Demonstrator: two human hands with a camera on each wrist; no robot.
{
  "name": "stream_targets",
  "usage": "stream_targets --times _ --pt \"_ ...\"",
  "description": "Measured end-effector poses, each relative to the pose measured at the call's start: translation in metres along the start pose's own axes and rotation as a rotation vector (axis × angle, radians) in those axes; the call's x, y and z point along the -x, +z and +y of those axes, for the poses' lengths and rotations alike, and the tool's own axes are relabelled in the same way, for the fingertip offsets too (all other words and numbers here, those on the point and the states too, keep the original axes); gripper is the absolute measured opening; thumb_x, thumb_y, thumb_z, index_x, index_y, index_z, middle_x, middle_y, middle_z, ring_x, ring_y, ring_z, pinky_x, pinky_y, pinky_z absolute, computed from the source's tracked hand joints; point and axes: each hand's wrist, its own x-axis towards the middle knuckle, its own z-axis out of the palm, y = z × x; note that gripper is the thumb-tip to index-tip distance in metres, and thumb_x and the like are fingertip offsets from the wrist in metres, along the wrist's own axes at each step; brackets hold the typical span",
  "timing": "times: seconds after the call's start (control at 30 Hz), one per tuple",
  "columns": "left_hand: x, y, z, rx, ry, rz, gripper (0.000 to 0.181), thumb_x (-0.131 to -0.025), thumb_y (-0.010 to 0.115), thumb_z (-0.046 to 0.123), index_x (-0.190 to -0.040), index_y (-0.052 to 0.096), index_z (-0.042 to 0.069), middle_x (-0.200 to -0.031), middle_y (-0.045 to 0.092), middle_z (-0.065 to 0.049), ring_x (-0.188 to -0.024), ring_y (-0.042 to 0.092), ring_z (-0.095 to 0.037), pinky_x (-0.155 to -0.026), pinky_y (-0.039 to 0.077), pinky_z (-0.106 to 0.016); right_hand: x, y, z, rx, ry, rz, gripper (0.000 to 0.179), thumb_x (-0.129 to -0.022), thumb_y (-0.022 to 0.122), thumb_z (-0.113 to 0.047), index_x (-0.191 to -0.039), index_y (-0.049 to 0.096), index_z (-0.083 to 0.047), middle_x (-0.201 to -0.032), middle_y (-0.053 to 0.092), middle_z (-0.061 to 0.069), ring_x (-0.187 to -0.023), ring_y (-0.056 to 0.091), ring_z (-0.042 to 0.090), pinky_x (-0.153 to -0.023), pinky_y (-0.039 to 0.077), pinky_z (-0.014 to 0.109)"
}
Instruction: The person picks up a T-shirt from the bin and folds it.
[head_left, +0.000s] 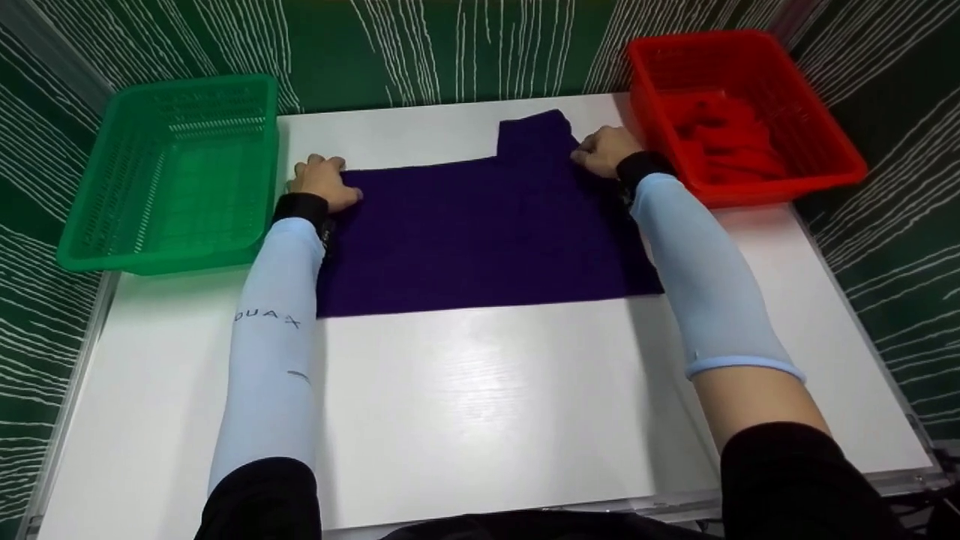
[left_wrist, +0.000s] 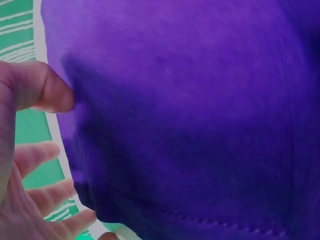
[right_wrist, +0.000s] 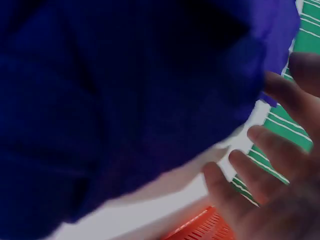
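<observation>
I have the purple cloth [head_left: 465, 232] spread on the white table [head_left: 480, 405], between the green basket [head_left: 165, 262] and the red basket [head_left: 780, 193], a narrower flap jutting out at its far edge, toward the right. There's my left hand [head_left: 321, 182] at the far left corner: unclenched, fingers spread past the border, thumb tip touching the fabric, a line of stitching showing nearby in the wrist view. Over on the right, my right hand [head_left: 606, 150] works the edge beside that flap, just by the red basket, one fingertip against the fabric and the others fanned apart; whether it pinches, I can't tell. Red cloth [head_left: 727, 142] lies bunched inside the red basket.
</observation>
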Motion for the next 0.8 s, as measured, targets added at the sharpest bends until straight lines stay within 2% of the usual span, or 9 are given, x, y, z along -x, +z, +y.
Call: stream_targets --times 0.1,0.23,0.3,0.37,0.43,0.5,0.6,0.7,0.8 --pt "0.0 -0.004 0.003 -0.033 0.006 0.005 0.074 -0.095 0.065 0.036 -0.159 0.051 0.002 -0.156 0.045 -0.032 -0.145 0.04 -0.053 -0.118 0.039 -0.069 -0.006 0.005 -0.002 -0.014 0.04 0.121 0.042 -0.107 0.064 -0.032 -0.129 0.078 0.001 -0.133 0.075 0.023 -0.129 0.066 0.044 -0.115 0.05 0.057" --pt "-0.004 -0.005 0.006 -0.053 0.007 0.023 0.07 -0.093 0.068 0.035 -0.152 0.058 0.0 -0.15 0.053 -0.031 -0.14 0.045 -0.052 -0.115 0.043 -0.066 -0.014 0.008 -0.001 -0.058 0.073 0.182 0.042 -0.102 0.067 -0.024 -0.135 0.074 0.001 -0.133 0.074 0.025 -0.126 0.065 0.044 -0.112 0.051 0.058" --pt "-0.008 -0.002 0.006 -0.045 0.003 0.033 0.068 -0.092 0.069 0.035 -0.149 0.06 0.0 -0.149 0.057 -0.03 -0.139 0.047 -0.052 -0.113 0.045 -0.066 -0.018 0.009 0.0 -0.05 0.084 0.132 0.06 -0.098 0.066 -0.02 -0.155 0.058 -0.002 -0.151 0.061 0.027 -0.138 0.057 0.046 -0.117 0.046 0.061" --pt "-0.01 0.0 0.006 -0.03 0.002 0.044 0.066 -0.092 0.07 0.034 -0.148 0.062 0.001 -0.148 0.061 -0.028 -0.138 0.048 -0.052 -0.112 0.047 -0.066 -0.023 0.01 0.0 -0.02 0.073 0.046 0.085 -0.092 0.063 -0.016 -0.171 0.033 -0.009 -0.172 0.034 0.028 -0.153 0.039 0.05 -0.121 0.04 0.066" --pt "-0.009 0.001 0.007 -0.017 0.013 0.051 0.063 -0.091 0.071 0.032 -0.146 0.064 0.0 -0.146 0.064 -0.027 -0.137 0.052 -0.052 -0.112 0.048 -0.066 -0.028 0.011 -0.001 0.026 0.048 -0.073 0.104 -0.087 0.06 -0.013 -0.176 0.007 -0.014 -0.181 0.006 0.027 -0.162 0.017 0.054 -0.125 0.031 0.072" --pt "-0.006 0.001 0.009 -0.007 0.032 0.047 0.061 -0.091 0.071 0.028 -0.144 0.066 -0.001 -0.143 0.067 -0.027 -0.134 0.056 -0.051 -0.111 0.05 -0.064 -0.03 0.012 -0.005 0.059 0.032 -0.167 0.11 -0.085 0.056 -0.012 -0.176 -0.003 -0.019 -0.182 -0.011 0.023 -0.165 0.001 0.055 -0.127 0.024 0.075" --pt "-0.002 0.001 0.011 0.0 0.056 0.037 0.056 -0.09 0.07 0.024 -0.14 0.068 -0.003 -0.139 0.069 -0.028 -0.13 0.062 -0.048 -0.11 0.052 -0.061 -0.029 0.013 -0.01 0.03 0.043 -0.18 0.1 -0.085 0.048 -0.014 -0.176 0.006 -0.015 -0.181 0.003 0.026 -0.165 0.006 0.054 -0.13 0.021 0.071" --pt "-0.001 0.0 0.011 0.009 0.064 0.034 0.05 -0.09 0.069 0.02 -0.135 0.071 -0.003 -0.136 0.071 -0.027 -0.125 0.065 -0.047 -0.109 0.053 -0.059 -0.026 0.012 -0.015 -0.005 0.066 -0.067 0.08 -0.094 0.042 -0.021 -0.171 0.03 -0.004 -0.172 0.029 0.032 -0.159 0.027 0.053 -0.13 0.027 0.064" --pt "0.0 0.0 0.01 0.022 0.069 0.039 0.045 -0.09 0.067 0.016 -0.129 0.073 -0.003 -0.133 0.072 -0.027 -0.122 0.066 -0.047 -0.107 0.054 -0.059 -0.025 0.011 -0.017 -0.003 0.112 0.007 0.066 -0.104 0.048 -0.03 -0.159 0.048 0.006 -0.158 0.05 0.034 -0.148 0.046 0.052 -0.127 0.036 0.06"
